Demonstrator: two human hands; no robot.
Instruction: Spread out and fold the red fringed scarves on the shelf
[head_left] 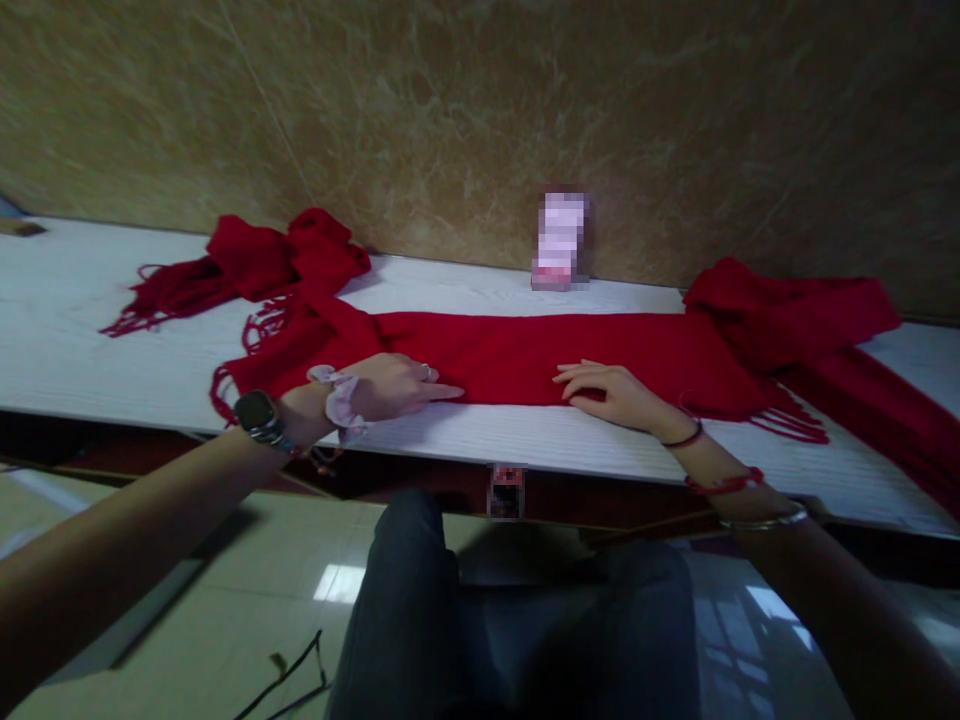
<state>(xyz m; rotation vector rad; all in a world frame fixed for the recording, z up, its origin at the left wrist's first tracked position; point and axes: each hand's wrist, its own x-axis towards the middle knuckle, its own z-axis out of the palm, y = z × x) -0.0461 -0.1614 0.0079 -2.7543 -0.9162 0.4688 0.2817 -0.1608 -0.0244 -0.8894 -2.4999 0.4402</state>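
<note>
A red scarf [517, 355] lies flat along a white wood-grain tabletop, with fringe at both ends. My left hand [390, 385] rests on the scarf's near edge toward the left, index finger stretched out and nothing held. Farther right, my right hand [615, 392] touches the near edge with its fingers loosely extended, also holding nothing. Bunched red fabric [289, 255] with fringe lies behind the scarf's left end. More folded red fabric [787, 305] overlaps the right end and trails toward the table's right front. Whether these bunches join the flat scarf is hidden.
A blurred-out pale upright object [560, 235] stands at the back of the white table [442, 275], against a brown marbled wall [450, 120]. Below the front edge are dark red drawers or panels [420, 478]. My legs [405, 610] are close under the table.
</note>
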